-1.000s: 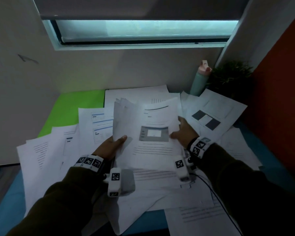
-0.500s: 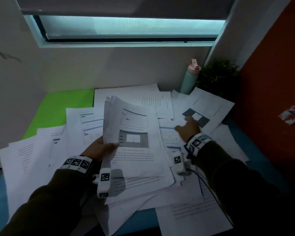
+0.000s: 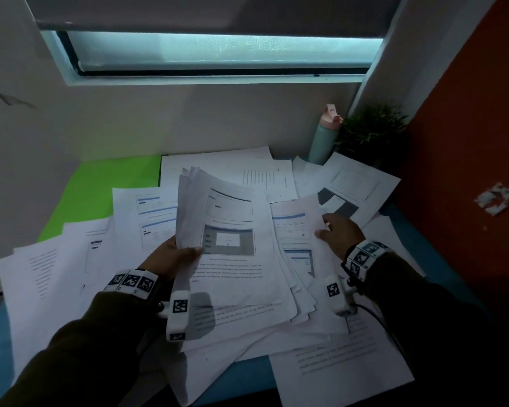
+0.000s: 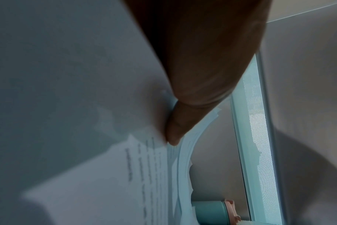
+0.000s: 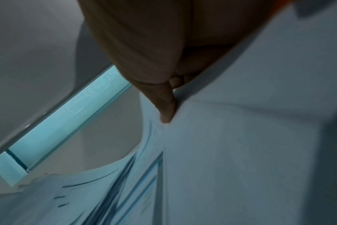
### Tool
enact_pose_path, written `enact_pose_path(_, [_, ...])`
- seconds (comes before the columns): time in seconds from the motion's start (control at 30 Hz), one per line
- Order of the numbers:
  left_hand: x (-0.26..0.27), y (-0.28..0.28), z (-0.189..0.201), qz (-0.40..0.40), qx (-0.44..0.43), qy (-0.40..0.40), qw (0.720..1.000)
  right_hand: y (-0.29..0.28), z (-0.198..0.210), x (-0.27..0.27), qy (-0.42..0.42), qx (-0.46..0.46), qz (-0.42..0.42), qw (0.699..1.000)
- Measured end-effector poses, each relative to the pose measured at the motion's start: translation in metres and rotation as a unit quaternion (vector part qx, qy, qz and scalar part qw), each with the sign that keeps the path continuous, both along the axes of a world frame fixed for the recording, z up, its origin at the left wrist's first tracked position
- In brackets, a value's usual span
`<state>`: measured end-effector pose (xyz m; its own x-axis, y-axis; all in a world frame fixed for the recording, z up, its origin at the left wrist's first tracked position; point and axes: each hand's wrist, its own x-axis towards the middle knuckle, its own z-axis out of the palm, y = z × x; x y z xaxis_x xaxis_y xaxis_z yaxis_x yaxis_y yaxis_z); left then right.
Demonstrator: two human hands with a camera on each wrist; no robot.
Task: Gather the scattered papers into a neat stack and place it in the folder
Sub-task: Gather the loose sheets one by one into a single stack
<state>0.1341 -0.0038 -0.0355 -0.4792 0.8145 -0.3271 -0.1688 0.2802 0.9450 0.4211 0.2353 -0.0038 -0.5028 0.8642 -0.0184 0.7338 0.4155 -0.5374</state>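
Papers (image 3: 235, 259) in a stack are sitting pinched in the left hand (image 3: 171, 259); right hand (image 3: 340, 233) is pinching a loose sheet (image 3: 294, 227), print too blurred for reading.

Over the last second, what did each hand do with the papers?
The right hand let go of the held stack, reached right and now pinches the edge of a loose sheet, lifting it. The left hand kept gripping the stack's left edge, upright as before. The green folder, bottle and other scattered papers stayed put.
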Motion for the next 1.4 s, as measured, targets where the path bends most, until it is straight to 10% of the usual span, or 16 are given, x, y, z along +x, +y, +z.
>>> enact_pose_path(0.37, [0.002, -0.004, 0.009, -0.007, -0.025, 0.011, 1.000, 0.034, 0.020, 0.020, 0.147, 0.040, -0.214, 0.965])
enact_pose_path(0.8, [0.005, -0.005, 0.013, -0.007, -0.030, 0.005, 1.000, 0.024, 0.013, 0.000, -0.031, -0.151, -0.096, 0.983])
enact_pose_path(0.93, [0.001, -0.005, 0.010, -0.001, -0.026, 0.000, 1.000, 0.045, 0.037, 0.009, 0.109, -0.059, -0.150, 0.981])
enact_pose_path(1.1, [0.004, -0.002, 0.019, 0.019, -0.035, -0.006, 0.999, 0.069, 0.085, 0.024, 0.409, -0.111, -0.159, 0.892])
enact_pose_path(1.23, [0.007, 0.002, 0.019, 0.046, -0.048, 0.000, 0.998, 0.060, 0.092, 0.020, 0.354, -0.175, -0.094, 0.914])
enact_pose_path(1.4, [0.007, 0.000, 0.026, 0.061, -0.043, 0.010, 0.997, 0.026, 0.039, -0.010, 0.049, -0.196, -0.062, 0.977])
